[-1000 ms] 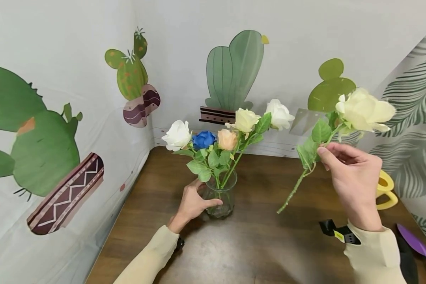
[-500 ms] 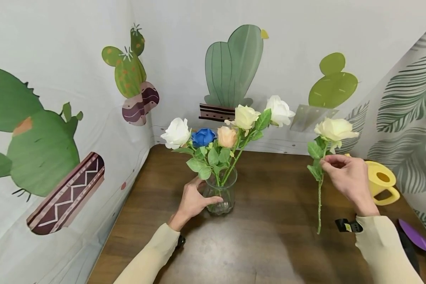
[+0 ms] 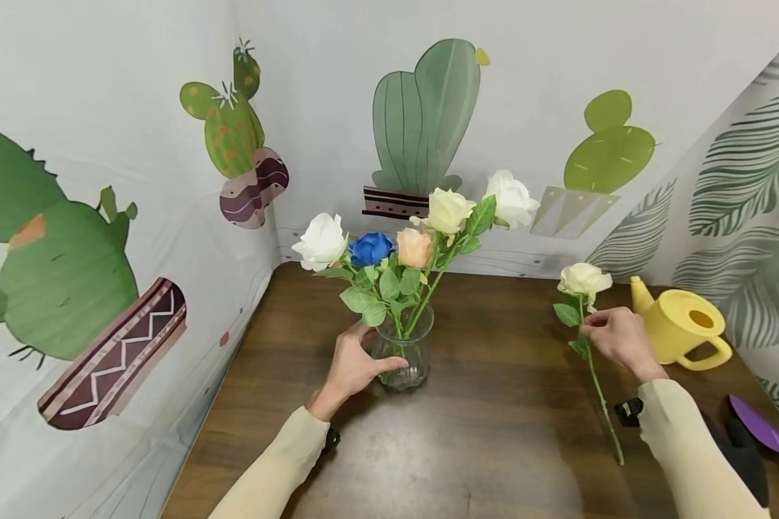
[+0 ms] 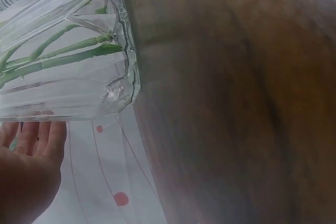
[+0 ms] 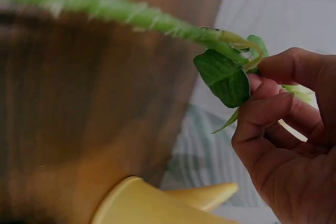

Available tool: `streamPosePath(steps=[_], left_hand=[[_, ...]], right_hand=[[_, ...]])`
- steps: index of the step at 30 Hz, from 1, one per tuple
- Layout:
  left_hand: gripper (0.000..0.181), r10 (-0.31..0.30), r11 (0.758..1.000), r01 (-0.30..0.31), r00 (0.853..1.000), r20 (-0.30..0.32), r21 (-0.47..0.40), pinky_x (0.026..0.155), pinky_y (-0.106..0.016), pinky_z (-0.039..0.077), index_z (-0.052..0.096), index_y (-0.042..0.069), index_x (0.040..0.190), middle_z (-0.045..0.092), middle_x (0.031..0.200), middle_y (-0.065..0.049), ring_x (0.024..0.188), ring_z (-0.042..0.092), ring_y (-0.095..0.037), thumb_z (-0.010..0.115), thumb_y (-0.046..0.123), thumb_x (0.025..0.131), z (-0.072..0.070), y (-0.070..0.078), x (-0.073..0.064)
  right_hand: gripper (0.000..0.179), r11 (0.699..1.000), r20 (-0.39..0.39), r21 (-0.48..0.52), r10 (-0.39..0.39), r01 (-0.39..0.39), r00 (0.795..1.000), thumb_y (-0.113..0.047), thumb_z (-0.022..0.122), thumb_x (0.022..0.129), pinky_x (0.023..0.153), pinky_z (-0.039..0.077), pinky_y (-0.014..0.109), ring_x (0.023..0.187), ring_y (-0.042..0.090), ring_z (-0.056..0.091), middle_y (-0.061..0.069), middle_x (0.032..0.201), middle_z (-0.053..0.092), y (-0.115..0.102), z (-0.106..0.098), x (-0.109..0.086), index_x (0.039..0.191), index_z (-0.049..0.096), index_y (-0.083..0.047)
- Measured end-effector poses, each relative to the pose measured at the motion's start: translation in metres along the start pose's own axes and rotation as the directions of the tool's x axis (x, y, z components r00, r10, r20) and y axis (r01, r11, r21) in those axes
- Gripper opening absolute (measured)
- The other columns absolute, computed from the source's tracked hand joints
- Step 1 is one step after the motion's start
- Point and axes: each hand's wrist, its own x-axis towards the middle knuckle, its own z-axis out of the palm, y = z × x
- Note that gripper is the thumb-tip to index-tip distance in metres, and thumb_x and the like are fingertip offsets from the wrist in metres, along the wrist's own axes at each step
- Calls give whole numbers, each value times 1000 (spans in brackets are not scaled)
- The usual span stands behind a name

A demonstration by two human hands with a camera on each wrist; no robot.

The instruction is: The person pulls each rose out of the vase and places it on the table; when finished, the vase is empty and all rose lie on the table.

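In the head view, my left hand [image 3: 357, 362] holds the side of a clear glass vase [image 3: 417, 362], thumb across its front. Stems with several roses rise from it: white ones, a blue rose [image 3: 371, 249], a peach rose [image 3: 415, 249] and a pale yellow rose [image 3: 449, 211]. The left wrist view shows green stem ends [image 4: 79, 56] through the glass. At the right, my right hand [image 3: 622, 341] pinches a cream rose [image 3: 584, 280] by its stem just below the bloom. That stem slants down toward the table's front; its leaf [image 5: 223, 80] hangs by my fingertips.
A yellow watering can [image 3: 678, 326] stands just right of my right hand. Beyond my right forearm lie a purple trowel [image 3: 761, 427] and a black item [image 3: 743, 458]. A cactus-printed cloth [image 3: 324, 108] hangs behind the brown table [image 3: 480, 440].
My right hand has carried the cream rose down and toward the table's back; its stem's lower end has swung right. The watering can has come into fuller view. The left hand stays on the vase.
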Motion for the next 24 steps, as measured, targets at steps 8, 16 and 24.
streamPosePath(steps=[8,16,24], left_hand=[[87,14,1000,-14,1000,-4,-4,108,-53,64,67,9,148,71,144,-24,132,72,-40,106,21,71,0,-1,1],[89,17,1000,-17,1000,-4,-24,109,-57,63,66,8,149,70,146,-25,132,71,-43,106,20,70,0,-1,1],[88,14,1000,-14,1000,1,-25,109,-53,63,66,8,149,70,145,-26,132,72,-38,105,18,70,-1,1,1]], right_hand=[[25,999,116,-28,41,-38,992,-13,73,98,83,61,56,103,52,68,35,113,76,27,15,9,105,79,11],[23,998,164,-37,53,-48,985,-10,73,96,65,52,31,83,32,67,32,105,78,40,25,12,103,80,11],[25,995,184,-57,91,-82,979,-12,75,96,65,53,31,84,33,68,33,110,78,39,25,14,106,81,10]])
